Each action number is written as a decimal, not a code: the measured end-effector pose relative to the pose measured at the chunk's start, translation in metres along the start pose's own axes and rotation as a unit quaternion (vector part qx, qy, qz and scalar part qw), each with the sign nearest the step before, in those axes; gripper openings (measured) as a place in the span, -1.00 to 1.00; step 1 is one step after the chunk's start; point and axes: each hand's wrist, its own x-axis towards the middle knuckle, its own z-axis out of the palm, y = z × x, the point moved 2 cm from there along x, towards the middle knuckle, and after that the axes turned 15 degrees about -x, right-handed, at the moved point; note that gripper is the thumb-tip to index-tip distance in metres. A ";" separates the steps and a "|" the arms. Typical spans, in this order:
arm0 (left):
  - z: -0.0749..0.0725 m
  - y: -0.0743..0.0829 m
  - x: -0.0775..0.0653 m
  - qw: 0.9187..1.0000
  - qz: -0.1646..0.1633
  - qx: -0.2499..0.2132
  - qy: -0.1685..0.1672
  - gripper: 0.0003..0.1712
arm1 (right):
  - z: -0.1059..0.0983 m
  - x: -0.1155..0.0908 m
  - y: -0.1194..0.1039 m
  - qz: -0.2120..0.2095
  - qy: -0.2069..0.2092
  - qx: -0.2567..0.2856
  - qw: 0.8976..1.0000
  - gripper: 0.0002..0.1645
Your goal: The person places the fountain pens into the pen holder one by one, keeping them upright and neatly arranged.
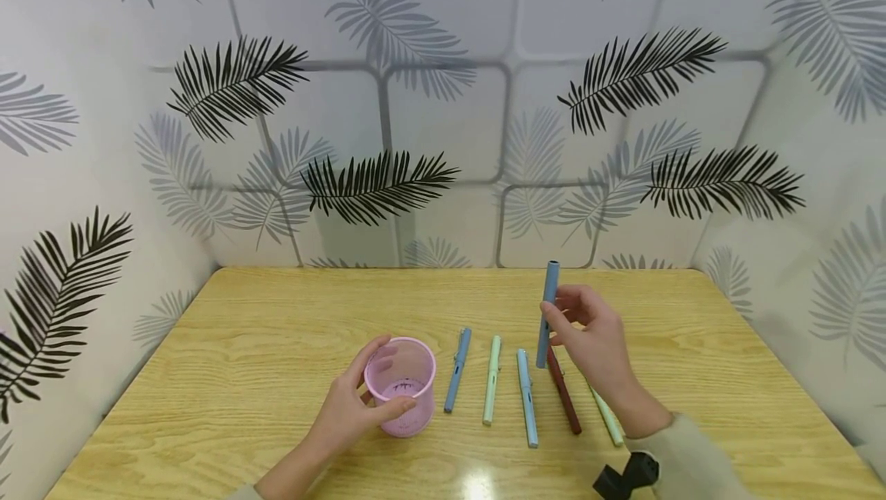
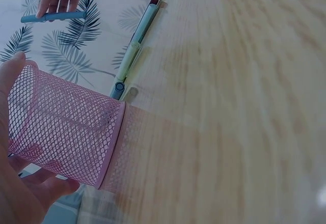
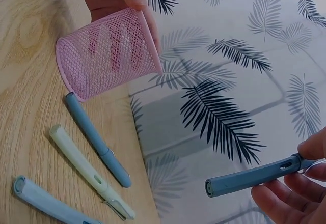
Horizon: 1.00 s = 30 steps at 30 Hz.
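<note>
My left hand (image 1: 353, 408) grips a pink mesh pen cup (image 1: 431, 400) from its left side, fingers behind and thumb at the near rim. The cup stands upright on the table; its mesh wall (image 2: 66, 117) fills much of the left wrist view. Raised above the table, my right hand (image 1: 595, 335) pinches a blue pen (image 1: 547, 331) between thumb and fingers, near its middle. In the head view this pen is nearly upright, and its lower barrel (image 3: 244, 180) sticks out from the fingertips in the right wrist view.
On the wooden table (image 1: 291, 315) lie a dark blue pen (image 1: 457, 369), a pale green pen (image 1: 492, 381), a light blue pen (image 1: 527, 400) and a dark red pen (image 1: 566, 396). Another light green pen (image 1: 609, 419) is partly hidden by my right arm. Leaf-patterned covering (image 1: 443, 123) rises behind.
</note>
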 end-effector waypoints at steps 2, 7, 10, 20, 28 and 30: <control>0.000 0.000 0.000 1.000 -0.003 0.001 0.001 -0.02 | 0.003 0.000 -0.003 -0.002 0.001 0.003 1.000 -0.76; 0.000 -0.001 0.000 1.000 -0.010 0.007 0.004 -0.04 | 0.008 0.000 -0.012 -0.005 -0.003 0.033 0.999 -0.77; -0.001 -0.002 0.000 1.000 -0.015 0.010 0.005 -0.03 | 0.012 0.000 -0.018 -0.011 -0.006 0.052 0.999 -0.76; -0.001 -0.002 0.001 1.000 -0.022 0.015 0.003 -0.03 | 0.015 -0.003 -0.059 -0.026 -0.021 0.088 0.996 -0.77; -0.001 -0.002 0.000 1.000 -0.021 0.011 0.005 -0.03 | 0.036 -0.001 -0.047 -0.034 -0.026 0.116 0.992 -0.75; 0.000 -0.002 0.001 1.000 -0.021 0.012 0.005 -0.03 | 0.039 -0.001 -0.047 -0.039 -0.028 0.125 0.991 -0.76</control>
